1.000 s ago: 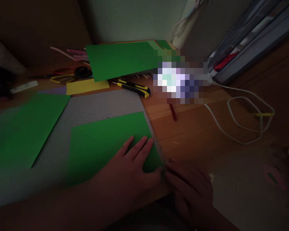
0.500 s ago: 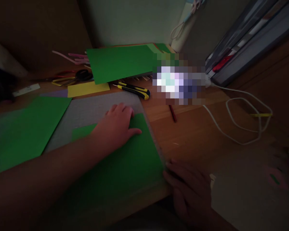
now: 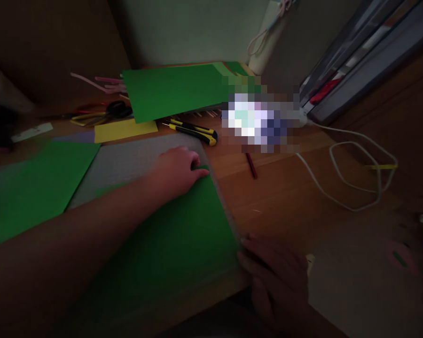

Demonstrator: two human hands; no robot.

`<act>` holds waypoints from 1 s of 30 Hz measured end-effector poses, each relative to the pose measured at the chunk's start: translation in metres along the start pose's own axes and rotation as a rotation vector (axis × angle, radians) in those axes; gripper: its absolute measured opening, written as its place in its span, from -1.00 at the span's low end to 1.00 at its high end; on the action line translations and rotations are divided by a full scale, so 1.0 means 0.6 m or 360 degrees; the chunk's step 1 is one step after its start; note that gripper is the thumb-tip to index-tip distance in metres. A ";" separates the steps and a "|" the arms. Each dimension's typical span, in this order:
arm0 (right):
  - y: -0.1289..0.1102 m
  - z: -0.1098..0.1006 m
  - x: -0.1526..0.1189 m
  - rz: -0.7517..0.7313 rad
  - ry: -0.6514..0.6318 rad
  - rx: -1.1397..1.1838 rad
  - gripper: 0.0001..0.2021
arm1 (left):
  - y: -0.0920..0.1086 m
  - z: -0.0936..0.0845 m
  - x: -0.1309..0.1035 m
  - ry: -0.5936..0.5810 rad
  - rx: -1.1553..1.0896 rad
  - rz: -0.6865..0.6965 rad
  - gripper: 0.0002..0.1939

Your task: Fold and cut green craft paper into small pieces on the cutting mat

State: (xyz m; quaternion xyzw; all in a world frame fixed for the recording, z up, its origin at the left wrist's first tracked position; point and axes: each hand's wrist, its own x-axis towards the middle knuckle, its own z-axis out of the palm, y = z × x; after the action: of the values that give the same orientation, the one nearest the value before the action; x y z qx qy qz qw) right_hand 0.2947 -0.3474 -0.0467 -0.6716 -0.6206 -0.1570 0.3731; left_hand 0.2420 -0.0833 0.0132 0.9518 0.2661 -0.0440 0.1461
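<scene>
A green paper sheet (image 3: 183,225) lies on a grey mat (image 3: 123,157) on the wooden desk. My left hand (image 3: 178,169) rests over its far right corner. The thumb stretches across the green sheet, apart from the curled index finger; the other fingertips are hidden. At the mat's near right corner, by the desk edge, is my right hand (image 3: 277,272), dim, with its fingers stretched out side by side and nothing visibly held. Another green sheet (image 3: 38,183) covers the mat's left part. Beyond the mat lies a yellow-and-black utility knife (image 3: 193,131).
Behind the mat are a yellow paper strip (image 3: 125,130), scissors (image 3: 116,110) and a stack of green paper (image 3: 172,91). A dark red stick (image 3: 251,165) lies to the right, below a bright pixelated patch. A white cable (image 3: 324,190) loops across the right side.
My left hand has slid away from me to the far corner of the green sheet, its fingers more curled. My right hand has stayed in place. The view has shifted slightly.
</scene>
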 end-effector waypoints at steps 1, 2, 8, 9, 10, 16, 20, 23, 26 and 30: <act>0.000 0.000 0.000 -0.0007 -0.0002 0.0001 -0.71 | 0.000 0.001 0.000 0.0013 -0.0002 0.0002 -0.70; 0.000 0.001 0.000 -0.0014 -0.0004 0.0001 -0.71 | 0.001 0.002 0.000 0.0019 -0.0002 0.0000 -0.71; 0.000 0.000 0.003 -0.0019 0.0001 -0.0025 -0.71 | 0.001 0.004 0.004 0.0023 -0.0043 -0.0046 -0.71; 0.000 0.000 0.003 -0.0021 -0.0001 -0.0034 -0.72 | 0.000 0.004 0.004 0.0025 -0.0052 -0.0042 -0.70; 0.000 -0.001 0.004 -0.0025 -0.0003 -0.0043 -0.72 | -0.001 0.005 0.005 0.0023 -0.0060 -0.0039 -0.70; 0.001 0.000 0.003 -0.0029 0.0001 -0.0045 -0.73 | -0.005 0.002 0.003 0.0022 -0.0071 0.0028 -0.68; 0.001 0.000 0.005 -0.0033 0.0011 -0.0046 -0.73 | -0.004 -0.001 0.003 0.0010 -0.0067 0.0035 -0.68; 0.000 0.000 0.006 -0.0028 0.0023 -0.0045 -0.73 | -0.002 -0.002 0.003 0.0012 -0.0050 0.0011 -0.69; 0.001 -0.001 0.006 -0.0035 0.0020 -0.0053 -0.73 | 0.000 -0.003 0.002 0.0008 -0.0056 0.0007 -0.69; 0.002 -0.001 0.005 -0.0045 0.0008 -0.0062 -0.74 | 0.003 -0.005 0.000 -0.0008 -0.0082 0.0004 -0.70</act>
State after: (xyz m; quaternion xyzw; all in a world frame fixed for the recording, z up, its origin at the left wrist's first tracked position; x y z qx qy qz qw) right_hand 0.2965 -0.3456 -0.0444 -0.6695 -0.6258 -0.1759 0.3594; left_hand 0.2430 -0.0837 0.0163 0.9480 0.2655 -0.0394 0.1713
